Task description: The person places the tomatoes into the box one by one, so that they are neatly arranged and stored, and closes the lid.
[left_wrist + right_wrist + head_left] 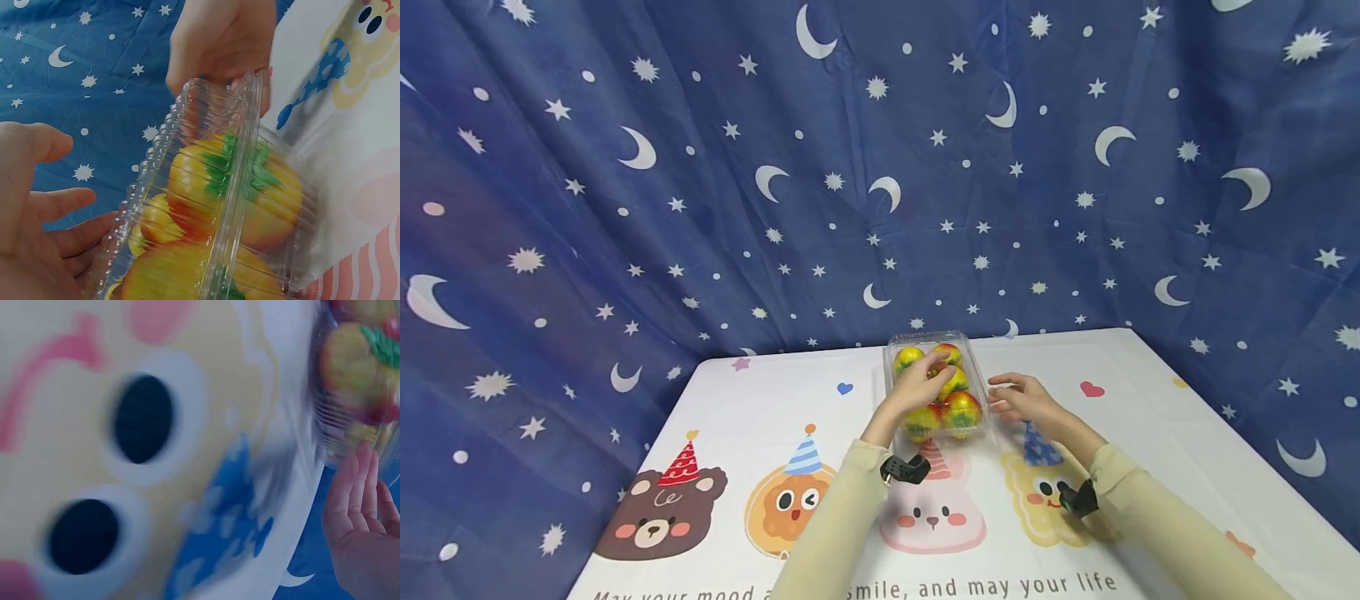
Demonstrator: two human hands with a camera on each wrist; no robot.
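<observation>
A clear plastic clamshell box (928, 337) lies at the far edge of the table, its lid down. Inside are several yellow-and-red fruits (961, 411) with green leafy tops. My left hand (917, 387) is over the lid, fingers loosely extended; the left wrist view has its fingers spread along the ridged side of the box (250, 131). Beside the box's right side is my right hand (1024, 400), fingers reaching toward its edge. In the right wrist view those fingertips (364, 450) are at the box wall, and whether they touch it I cannot tell.
A white tablecloth (820, 400) printed with cartoon animals, hearts and lettering covers the table. Behind and to the left hangs a dark blue curtain (820, 217) with moons and stars, close against the table's far edge. Each wrist wears a black band (907, 469).
</observation>
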